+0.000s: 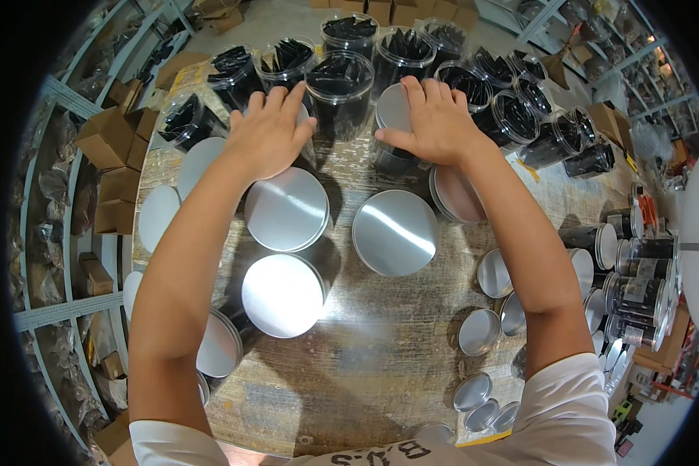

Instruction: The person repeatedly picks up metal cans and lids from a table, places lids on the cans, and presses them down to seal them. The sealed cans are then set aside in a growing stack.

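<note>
My left hand (274,134) lies over a silver lid (302,112) on a clear jar at the far left of the table. Its fingers reach past the far edge, and the palm hides most of the lid. My right hand (437,122) grips the right part of another silver lid (392,109), thumb at the near side, fingers at the far edge. Dark contents show in the jar (393,157) beneath it. Between both hands stands an unlidded clear jar (340,110) filled with black packets. Nearer me are lidded jars topped by silver discs (287,209) (282,296) (395,233).
Several unlidded jars with black packets (405,49) line the table's far edge. Lidded jars (635,291) lie stacked on their sides at right. Loose silver lids (479,332) rest on the worn wooden table (349,373). Shelving (70,314) and cardboard boxes (108,137) flank the left.
</note>
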`<state>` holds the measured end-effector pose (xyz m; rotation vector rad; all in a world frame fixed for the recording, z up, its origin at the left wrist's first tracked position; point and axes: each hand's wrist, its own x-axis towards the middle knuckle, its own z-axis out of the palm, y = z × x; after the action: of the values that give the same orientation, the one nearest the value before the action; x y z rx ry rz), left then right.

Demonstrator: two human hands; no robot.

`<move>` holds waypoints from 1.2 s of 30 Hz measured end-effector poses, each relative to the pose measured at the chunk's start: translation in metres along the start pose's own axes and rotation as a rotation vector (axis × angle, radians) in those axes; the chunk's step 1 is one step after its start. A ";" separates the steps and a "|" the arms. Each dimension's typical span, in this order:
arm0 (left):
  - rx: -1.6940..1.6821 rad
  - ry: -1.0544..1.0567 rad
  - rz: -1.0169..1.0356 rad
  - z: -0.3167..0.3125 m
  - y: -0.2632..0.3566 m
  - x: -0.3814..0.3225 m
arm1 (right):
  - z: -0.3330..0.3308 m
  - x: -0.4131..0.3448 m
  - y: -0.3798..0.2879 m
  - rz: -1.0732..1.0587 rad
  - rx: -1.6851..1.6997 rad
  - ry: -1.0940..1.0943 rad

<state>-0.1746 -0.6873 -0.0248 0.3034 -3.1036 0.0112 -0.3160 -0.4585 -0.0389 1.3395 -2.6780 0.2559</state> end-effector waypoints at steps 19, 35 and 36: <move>-0.591 0.507 0.468 -0.075 0.145 -0.110 | -0.100 -0.147 0.049 0.369 0.247 0.379; -0.329 -0.235 0.471 0.089 0.350 -0.233 | 0.038 -0.309 0.040 0.368 0.498 0.054; -0.480 -0.263 0.373 0.085 0.334 -0.230 | 0.017 -0.308 0.030 0.290 0.342 0.004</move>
<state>-0.0161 -0.3156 -0.1168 -0.3097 -3.2182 -0.8079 -0.1572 -0.2041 -0.1188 1.0089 -2.9141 0.7764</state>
